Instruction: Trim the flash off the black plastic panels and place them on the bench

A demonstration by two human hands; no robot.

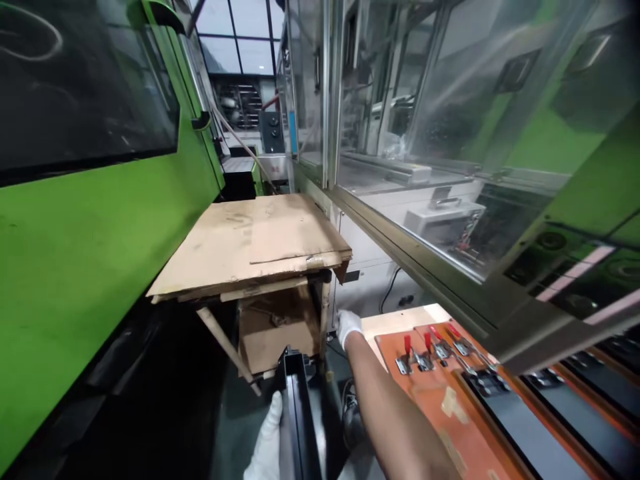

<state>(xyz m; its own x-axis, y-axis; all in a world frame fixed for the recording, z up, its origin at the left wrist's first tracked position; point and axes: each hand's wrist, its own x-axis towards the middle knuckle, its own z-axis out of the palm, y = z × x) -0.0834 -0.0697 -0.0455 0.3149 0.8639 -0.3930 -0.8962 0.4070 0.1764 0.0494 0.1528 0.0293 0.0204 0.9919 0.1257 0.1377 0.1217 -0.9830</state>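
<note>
A long black channel-shaped part (pixel 301 427) points away from me at the bottom middle. My left hand (pixel 267 441), in a white glove, is closed around its left side with the thumb along it. My right hand (pixel 349 327), also gloved in white, is stretched forward beside the near left corner of a pale wooden board (pixel 373 325). Its fingers are blurred and partly turned away, so their grip and any contact with the board are unclear.
A cardboard-topped table (pixel 215 250) stands ahead, with a cardboard box (pixel 275 333) underneath. On my right lie orange fixture boards (pixel 425 393) with red-handled toggle clamps (pixel 428 343). A green machine (pixel 100 247) flanks the left; a framed clear guard (pixel 400 220) overhangs the right.
</note>
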